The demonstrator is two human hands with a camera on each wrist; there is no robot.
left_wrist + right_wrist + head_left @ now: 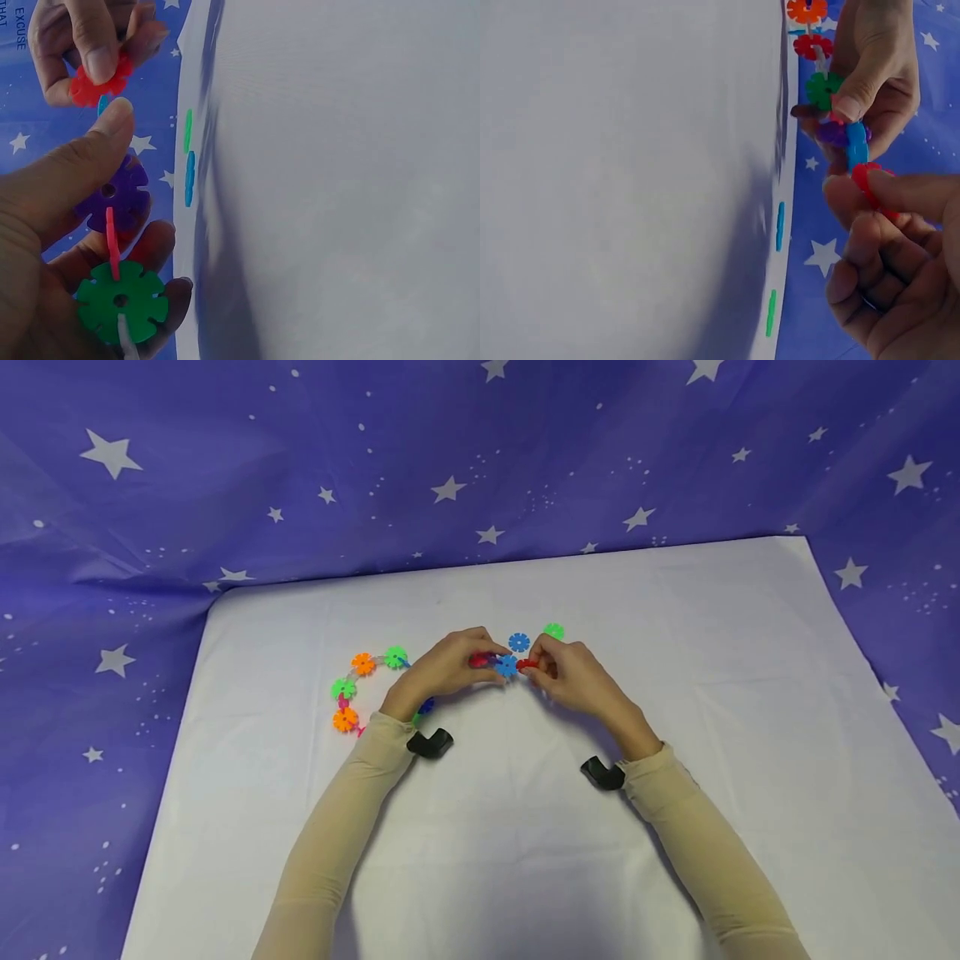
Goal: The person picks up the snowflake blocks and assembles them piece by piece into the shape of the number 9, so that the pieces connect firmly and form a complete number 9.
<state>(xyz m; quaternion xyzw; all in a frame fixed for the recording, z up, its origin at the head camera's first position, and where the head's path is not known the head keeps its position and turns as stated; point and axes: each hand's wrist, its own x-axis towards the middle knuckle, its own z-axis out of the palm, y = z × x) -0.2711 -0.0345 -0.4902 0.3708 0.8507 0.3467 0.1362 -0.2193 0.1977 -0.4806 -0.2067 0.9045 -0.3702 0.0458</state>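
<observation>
My left hand pinches a chain of slotted snowflake discs near its end, at a blue disc. A red disc is pinched between the thumb and fingers of my right hand, edge against the blue one; how deep the slots interlock cannot be told. Behind the blue disc come a purple disc, a pink one and a green disc, lying along my left palm. The chain curves back over the table, past an orange disc; my left forearm hides part of it.
Beyond my hands lie a loose blue disc and a loose light-green disc. A white cloth covers the table. A purple star-patterned curtain hangs behind it. Each wrist carries a black camera mount.
</observation>
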